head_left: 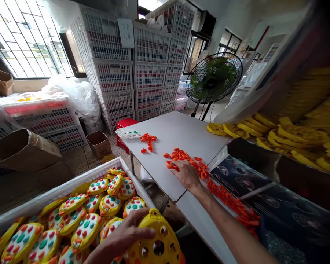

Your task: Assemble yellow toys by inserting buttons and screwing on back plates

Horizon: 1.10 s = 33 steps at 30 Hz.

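My left hand [134, 229] grips a yellow plastic toy shell [156, 238] with round holes, its thumb lying across the face. Under that hand, a white crate [121, 161] is heaped with yellow toys [110, 204] that have white faces and red, green and orange dots. On the white table [178, 128], my right hand [185, 174] reaches into a pile of small orange plastic pieces [181, 154]. Its fingertips are bent down around one or more pieces; exactly what they pinch is hidden.
Yellow shells [299, 135] are stacked at right beside dark printed boxes [239, 176]. Small metal parts [283, 249] fill a container at lower right. A standing fan [211, 79] and stacked crates [151, 75] are behind the table. A cardboard box [99, 145] sits on the floor.
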### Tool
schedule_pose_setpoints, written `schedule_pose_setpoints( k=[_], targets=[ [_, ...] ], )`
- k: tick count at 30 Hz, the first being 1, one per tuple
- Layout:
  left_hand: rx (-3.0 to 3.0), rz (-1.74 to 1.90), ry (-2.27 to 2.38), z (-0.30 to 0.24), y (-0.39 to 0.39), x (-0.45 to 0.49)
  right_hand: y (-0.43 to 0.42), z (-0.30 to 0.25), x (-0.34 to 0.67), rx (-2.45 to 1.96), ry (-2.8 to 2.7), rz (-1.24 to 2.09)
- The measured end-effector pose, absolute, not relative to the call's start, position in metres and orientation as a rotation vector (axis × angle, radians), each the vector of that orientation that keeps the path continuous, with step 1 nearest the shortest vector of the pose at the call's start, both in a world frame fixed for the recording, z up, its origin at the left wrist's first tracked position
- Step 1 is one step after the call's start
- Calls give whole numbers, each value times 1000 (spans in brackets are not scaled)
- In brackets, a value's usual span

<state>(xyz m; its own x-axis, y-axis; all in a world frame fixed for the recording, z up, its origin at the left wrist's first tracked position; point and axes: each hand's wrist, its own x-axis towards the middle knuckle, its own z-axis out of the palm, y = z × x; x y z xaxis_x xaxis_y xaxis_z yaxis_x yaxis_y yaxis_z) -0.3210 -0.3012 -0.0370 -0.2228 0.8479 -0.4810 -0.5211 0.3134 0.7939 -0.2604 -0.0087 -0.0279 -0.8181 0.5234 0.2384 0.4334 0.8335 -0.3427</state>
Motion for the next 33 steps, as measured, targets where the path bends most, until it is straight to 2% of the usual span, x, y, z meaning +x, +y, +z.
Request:
schedule_pose_setpoints(
  k=[10,24,33],
  targets=[
    [393,1331,1238,-38,-305,-318,-10,-40,-281,-695,-2792,157],
    [329,1362,1252,-47,-310,-324,-8,-38,-290,-633,-2766,185],
    [157,1307,1430,-22,-318,-324,4,-37,-381,-486,-2768,304]
  ],
)
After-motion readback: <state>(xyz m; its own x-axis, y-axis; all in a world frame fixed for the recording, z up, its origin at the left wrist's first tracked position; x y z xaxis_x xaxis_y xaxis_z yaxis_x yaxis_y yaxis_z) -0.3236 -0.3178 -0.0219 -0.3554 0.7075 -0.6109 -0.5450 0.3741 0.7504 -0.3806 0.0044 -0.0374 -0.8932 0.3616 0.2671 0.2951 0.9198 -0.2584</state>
